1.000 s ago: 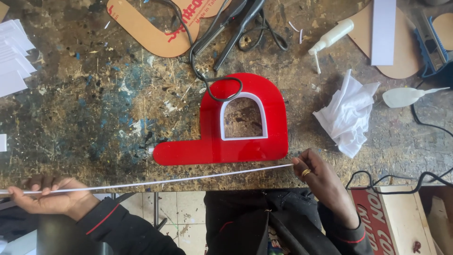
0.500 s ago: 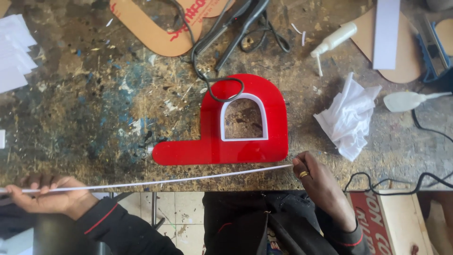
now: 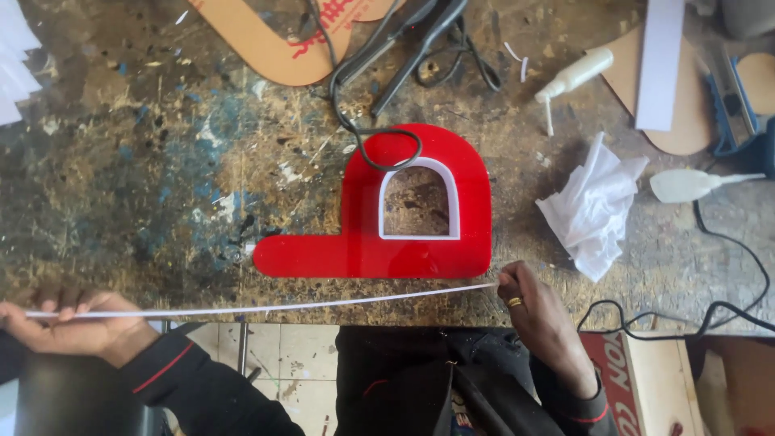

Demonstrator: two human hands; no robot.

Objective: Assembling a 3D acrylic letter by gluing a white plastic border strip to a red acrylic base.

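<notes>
A long thin white plastic strip (image 3: 266,307) is stretched between my two hands just in front of the workbench's front edge. My left hand (image 3: 69,327) grips its left end at the lower left. My right hand (image 3: 537,311), with a ring on one finger, pinches its right end next to the lower right corner of a glossy red acrylic letter shape (image 3: 420,218). That red shape lies flat on the bench and has an arched cut-out lined with a white rim (image 3: 420,202).
The scarred, paint-stained workbench (image 3: 161,161) carries a black heating tong with cable (image 3: 404,40), brown cardboard cut-outs (image 3: 274,48), two white glue bottles (image 3: 577,77), crumpled white tissue (image 3: 593,206), white strips (image 3: 662,64) and a blue tool (image 3: 739,105) at the right.
Both hands keep holding the strip taut in nearly the same place; only the view has shifted slightly.
</notes>
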